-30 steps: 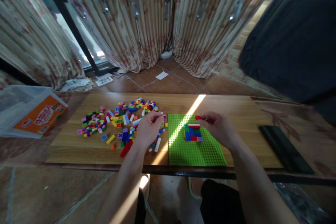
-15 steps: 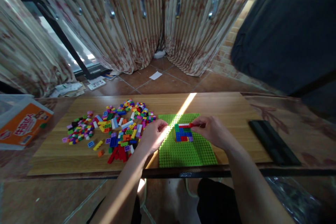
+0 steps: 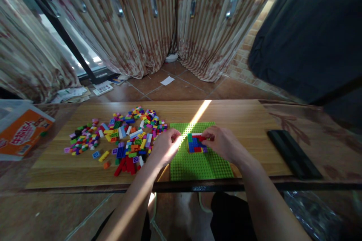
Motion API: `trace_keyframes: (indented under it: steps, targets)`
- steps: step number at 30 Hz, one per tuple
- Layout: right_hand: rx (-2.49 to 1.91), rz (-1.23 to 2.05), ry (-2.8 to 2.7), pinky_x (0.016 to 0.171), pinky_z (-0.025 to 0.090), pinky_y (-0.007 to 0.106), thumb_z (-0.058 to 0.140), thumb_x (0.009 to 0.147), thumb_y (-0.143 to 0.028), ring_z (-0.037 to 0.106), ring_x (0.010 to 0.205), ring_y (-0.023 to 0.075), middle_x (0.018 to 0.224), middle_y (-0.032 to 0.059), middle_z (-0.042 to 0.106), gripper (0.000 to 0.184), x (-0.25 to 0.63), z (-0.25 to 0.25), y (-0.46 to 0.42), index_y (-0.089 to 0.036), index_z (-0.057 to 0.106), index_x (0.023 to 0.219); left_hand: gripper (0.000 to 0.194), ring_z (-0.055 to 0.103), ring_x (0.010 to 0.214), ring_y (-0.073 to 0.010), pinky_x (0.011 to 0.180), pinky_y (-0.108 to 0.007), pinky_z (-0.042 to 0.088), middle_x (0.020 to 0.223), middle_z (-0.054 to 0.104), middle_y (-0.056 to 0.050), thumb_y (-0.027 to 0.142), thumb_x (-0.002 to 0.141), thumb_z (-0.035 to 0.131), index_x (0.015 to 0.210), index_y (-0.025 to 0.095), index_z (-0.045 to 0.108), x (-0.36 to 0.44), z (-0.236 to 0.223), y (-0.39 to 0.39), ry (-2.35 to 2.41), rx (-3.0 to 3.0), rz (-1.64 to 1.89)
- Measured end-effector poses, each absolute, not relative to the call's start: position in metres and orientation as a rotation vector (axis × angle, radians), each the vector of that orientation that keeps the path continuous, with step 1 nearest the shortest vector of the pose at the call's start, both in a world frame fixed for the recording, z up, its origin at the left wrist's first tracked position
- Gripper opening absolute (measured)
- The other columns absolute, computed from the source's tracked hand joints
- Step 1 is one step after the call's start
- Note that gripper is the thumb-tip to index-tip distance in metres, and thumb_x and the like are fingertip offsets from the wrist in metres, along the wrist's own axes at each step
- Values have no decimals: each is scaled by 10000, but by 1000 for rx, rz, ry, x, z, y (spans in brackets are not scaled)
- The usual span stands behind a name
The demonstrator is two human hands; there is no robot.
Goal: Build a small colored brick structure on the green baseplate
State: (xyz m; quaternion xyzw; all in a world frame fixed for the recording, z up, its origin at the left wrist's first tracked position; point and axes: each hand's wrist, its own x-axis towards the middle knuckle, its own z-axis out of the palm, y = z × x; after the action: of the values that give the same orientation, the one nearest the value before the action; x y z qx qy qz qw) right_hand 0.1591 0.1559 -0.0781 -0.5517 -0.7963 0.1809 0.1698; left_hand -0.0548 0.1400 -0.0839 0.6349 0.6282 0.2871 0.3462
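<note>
A green baseplate (image 3: 198, 165) lies on the wooden board, carrying a small flat patch of blue, red, green and white bricks (image 3: 195, 144). My right hand (image 3: 222, 144) is closed over the right edge of that patch, fingertips pinched on a red brick (image 3: 201, 138) pressed against it. My left hand (image 3: 164, 147) rests curled at the baseplate's left edge, beside the pile of loose coloured bricks (image 3: 124, 135). Whatever its fingers may hold is hidden.
The wooden board (image 3: 249, 120) lies on a table. An orange box (image 3: 24, 133) in a clear tub sits far left, a black flat bar (image 3: 292, 152) far right. Curtains, a tiled floor with papers and a dark cloth lie beyond.
My right hand has brought the red brick down from above the baseplate's far edge onto the brick patch. My left hand shifted slightly toward the baseplate's edge.
</note>
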Motion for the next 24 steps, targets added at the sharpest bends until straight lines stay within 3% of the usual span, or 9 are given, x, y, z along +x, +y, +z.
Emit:
trace_keyframes:
  steps: [9, 17, 24]
  targets:
    - [-1555, 462, -2291, 578, 401, 295, 656, 724, -190, 558, 614, 140, 737, 20, 650, 55, 155, -83, 158, -221, 692, 750, 113, 605, 647, -170, 586, -259, 405, 713, 685, -26, 299, 783, 592, 782, 214, 666, -49, -84, 138, 1600, 1701, 779]
    - [-1590, 657, -2172, 583, 417, 285, 639, 742, -225, 595, 628, 155, 717, 27, 681, 58, 161, -77, 157, -201, 688, 762, 154, 624, 683, -185, 602, -268, 387, 782, 704, -32, 309, 825, 545, 881, 216, 654, -40, -83, 137, 1643, 1789, 654]
    - [-1769, 509, -2019, 573, 379, 299, 534, 834, -356, 598, 612, 180, 692, 60, 692, 248, 174, -76, 163, -175, 688, 765, 186, 626, 697, -184, 625, -273, 411, 814, 712, -34, 314, 847, 517, 930, 209, 647, -37, -90, 140, 1648, 1832, 630]
